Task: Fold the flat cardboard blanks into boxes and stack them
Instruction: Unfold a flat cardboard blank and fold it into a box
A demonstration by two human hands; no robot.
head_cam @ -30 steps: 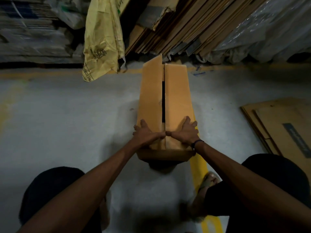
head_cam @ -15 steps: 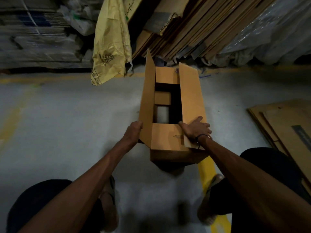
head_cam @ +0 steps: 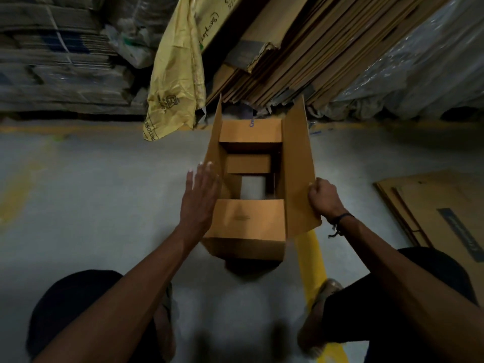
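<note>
The cardboard box point(head_cam: 248, 226) stands on the grey floor point(head_cam: 91, 205) at the centre of the view, directly ahead of the person, its top end open. The two short flaps, at 12 and 6 o'clock, lie folded inward; the two long flaps, at 9 and 3 o'clock, stand up. Through the opening, a gap of floor shows at the bottom, so the lower end appears not fully closed.

The left hand point(head_cam: 200, 197) lies flat, fingers straight, against the outside of the left long flap point(head_cam: 213, 153). The right hand point(head_cam: 323, 196) has its fingers curled over the outer edge of the right long flap point(head_cam: 297, 169), gripping it.

Procedure, as judged: keep the short flaps down, bring both long flaps inward together, and press so their edges meet along the centre line. Square the walls first; a skewed box will stack badly.

Surroundings: leaning flat cardboard blanks point(head_cam: 301, 48) at 12 to 1 o'clock, close behind the box; a hanging yellow bag point(head_cam: 178, 74) at 11 o'clock; more flat blanks point(head_cam: 445, 205) on the floor at 3 o'clock; a yellow floor stripe point(head_cam: 313, 258) at 5 o'clock. None blocks the flaps.
</note>
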